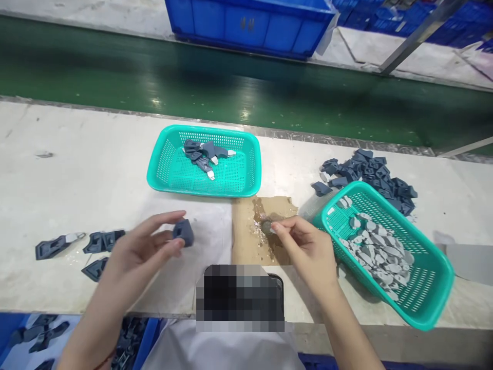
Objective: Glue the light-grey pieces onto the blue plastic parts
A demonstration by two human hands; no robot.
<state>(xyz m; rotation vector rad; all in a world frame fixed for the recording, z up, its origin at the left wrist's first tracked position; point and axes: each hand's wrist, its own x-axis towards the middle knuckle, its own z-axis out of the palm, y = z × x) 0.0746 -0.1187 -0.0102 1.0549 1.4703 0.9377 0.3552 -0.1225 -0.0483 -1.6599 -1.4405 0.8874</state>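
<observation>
Between the thumb and fingers of my left hand (152, 246) is a dark blue-grey block (183, 233), held above the table. My right hand (304, 244) is pinched over a piece of brown cardboard (246, 231) with wet glue-like spots; a small light piece (272, 229) shows at its fingertips, beside a dark round spot. Left of my left hand lie several dark parts (100, 241), one with a light tip (54, 247). A green basket (204, 192) behind the hands holds several dark parts with light tips. Another green basket (433, 303) at the right holds many small light grey pieces (379, 252).
Behind the right basket lies a pile of dark parts (370, 172). A pixelated dark object (239, 298) sits at the near table edge. Blue bins with dark parts (42, 331) stand below at left. Across a green strip (115, 77) stands a large blue crate (250, 25).
</observation>
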